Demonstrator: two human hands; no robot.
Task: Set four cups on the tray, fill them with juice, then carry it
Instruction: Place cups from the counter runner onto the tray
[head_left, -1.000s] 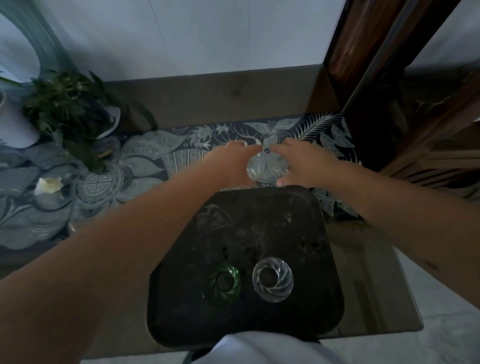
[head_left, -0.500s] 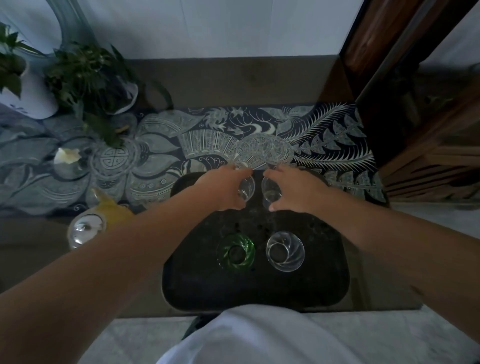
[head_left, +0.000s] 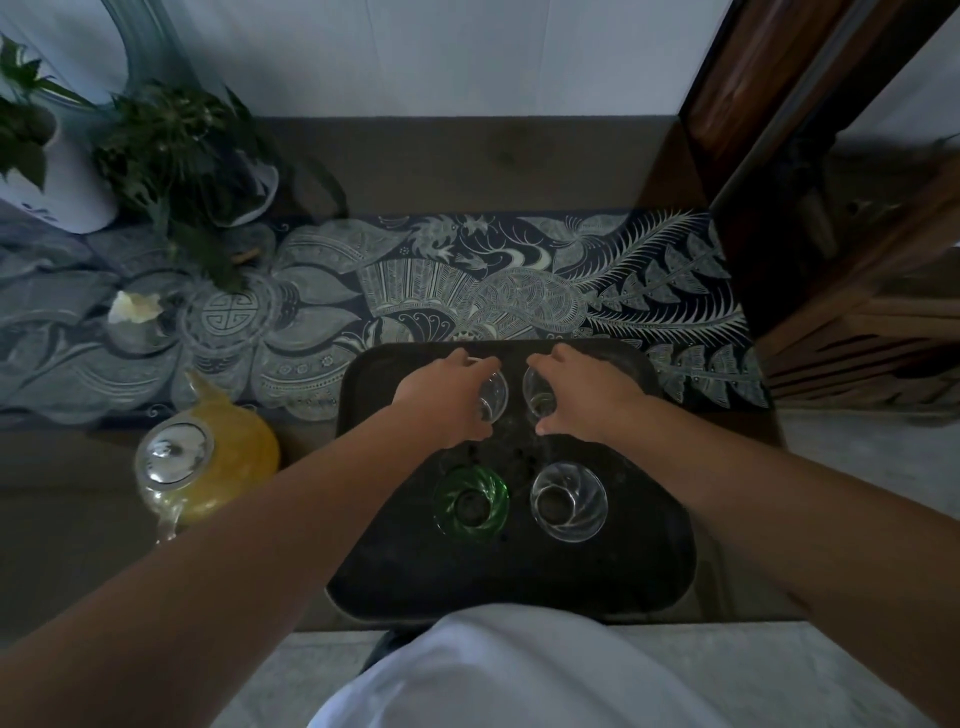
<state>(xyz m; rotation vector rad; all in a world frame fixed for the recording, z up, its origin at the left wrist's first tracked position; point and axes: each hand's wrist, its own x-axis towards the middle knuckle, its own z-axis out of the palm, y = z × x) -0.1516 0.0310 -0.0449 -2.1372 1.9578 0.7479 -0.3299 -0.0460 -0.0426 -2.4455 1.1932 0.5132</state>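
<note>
A dark rounded tray (head_left: 644, 566) lies on the table in front of me. Near its front stand a green glass cup (head_left: 471, 503) and, right of it, a clear glass cup (head_left: 568, 502), both empty. My left hand (head_left: 441, 396) grips a clear cup (head_left: 493, 396) over the far part of the tray. Beside it, my right hand (head_left: 587, 395) grips another clear cup (head_left: 537, 395). Whether these two cups touch the tray I cannot tell. A glass teapot of yellow juice (head_left: 208, 460) with a shiny lid stands left of the tray.
A patterned dark blue runner (head_left: 519, 280) crosses the table behind the tray. Potted plants (head_left: 171, 150) and a white pot (head_left: 67, 192) stand at the far left, a white flower (head_left: 134, 306) lying near them. Dark wooden furniture (head_left: 852, 291) rises at the right.
Both hands took a clear cup each from the runner and brought them back over the far part of the tray. The view shifted, bringing the juice teapot into sight.
</note>
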